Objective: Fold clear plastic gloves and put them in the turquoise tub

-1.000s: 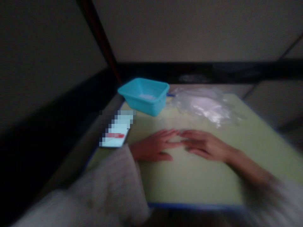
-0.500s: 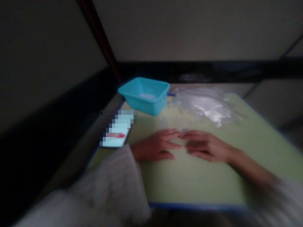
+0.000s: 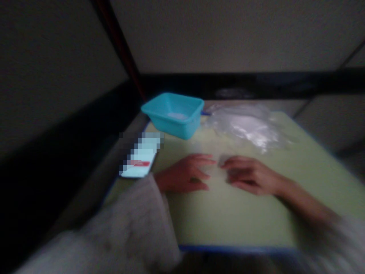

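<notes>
Over the middle of the yellow-green table [image 3: 228, 217], my left hand [image 3: 189, 174] has its fingers spread and holds nothing. Facing it from the right, my right hand [image 3: 249, 175] also has its fingers apart, with nothing in it. A small gap separates the fingertips of the two hands. Behind my left hand stands a turquoise plastic basin [image 3: 185, 127] with something pale on its bottom. Clear plastic bags [image 3: 251, 127], crumpled and shiny, lie beyond my right hand. Motion and dim light blur the fingers a little.
A phone with a lit, partly pixelated screen [image 3: 142, 156] lies at the table's left edge, near my left sleeve [image 3: 137, 224]. The table has a blue rim [image 3: 236, 249]. A wall rises behind it.
My hands have drawn slightly apart, so the gap between their fingertips is wider. The fingers of my left hand are more bent. The basin, bags and phone stay in place.
</notes>
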Demonstrator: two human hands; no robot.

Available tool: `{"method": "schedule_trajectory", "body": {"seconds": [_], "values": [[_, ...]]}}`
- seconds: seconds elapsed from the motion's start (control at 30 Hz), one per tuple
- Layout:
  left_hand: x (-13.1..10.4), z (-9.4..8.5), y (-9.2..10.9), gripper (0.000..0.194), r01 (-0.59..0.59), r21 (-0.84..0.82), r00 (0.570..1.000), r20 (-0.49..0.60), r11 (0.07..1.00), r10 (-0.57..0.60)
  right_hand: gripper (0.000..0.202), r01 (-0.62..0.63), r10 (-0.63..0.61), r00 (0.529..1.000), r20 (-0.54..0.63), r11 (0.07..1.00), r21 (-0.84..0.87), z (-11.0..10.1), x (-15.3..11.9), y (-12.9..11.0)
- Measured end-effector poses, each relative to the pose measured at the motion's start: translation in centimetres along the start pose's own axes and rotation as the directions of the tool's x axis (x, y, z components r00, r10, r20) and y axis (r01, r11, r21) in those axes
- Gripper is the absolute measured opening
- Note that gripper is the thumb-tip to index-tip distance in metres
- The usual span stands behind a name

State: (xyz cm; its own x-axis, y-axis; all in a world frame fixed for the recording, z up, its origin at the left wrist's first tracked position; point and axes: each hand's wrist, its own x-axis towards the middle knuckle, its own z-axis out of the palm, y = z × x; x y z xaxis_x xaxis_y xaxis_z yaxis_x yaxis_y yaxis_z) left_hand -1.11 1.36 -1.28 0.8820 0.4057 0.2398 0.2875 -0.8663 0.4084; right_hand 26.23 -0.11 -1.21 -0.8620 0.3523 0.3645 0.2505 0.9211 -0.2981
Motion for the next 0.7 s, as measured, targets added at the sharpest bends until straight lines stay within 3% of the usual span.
{"method": "schedule_trajectory", "body": {"seconds": [0.33,0.47,0.6,0.7], "values": [[-0.4,0.0,-0.1,0.019,0.021,-0.069,0.997,-0.073,0.997,-0.026,0.021,-0.008,0.008,1.0,-0.008,1.0,0.004,-0.4,-0.1,-0.2],[-0.6,-0.2,0.1,0.029,0.037,-0.08,0.993,-0.113,0.996,-0.046,0.022,-0.016,0.017,1.0,-0.026,1.0,0.008,-0.8,-0.2,-0.3],[-0.9,-0.4,0.3,0.022,0.067,0.027,0.988,-0.138,0.997,-0.063,0.019,-0.08,0.081,0.997,0.012,0.993,-0.088,-1.6,-0.6,-0.4],[-0.9,-0.4,0.3,0.014,0.105,0.159,0.992,-0.091,0.982,-0.092,0.019,-0.103,0.123,0.988,0.088,0.974,-0.203,-2.0,-0.9,-0.7]]}}
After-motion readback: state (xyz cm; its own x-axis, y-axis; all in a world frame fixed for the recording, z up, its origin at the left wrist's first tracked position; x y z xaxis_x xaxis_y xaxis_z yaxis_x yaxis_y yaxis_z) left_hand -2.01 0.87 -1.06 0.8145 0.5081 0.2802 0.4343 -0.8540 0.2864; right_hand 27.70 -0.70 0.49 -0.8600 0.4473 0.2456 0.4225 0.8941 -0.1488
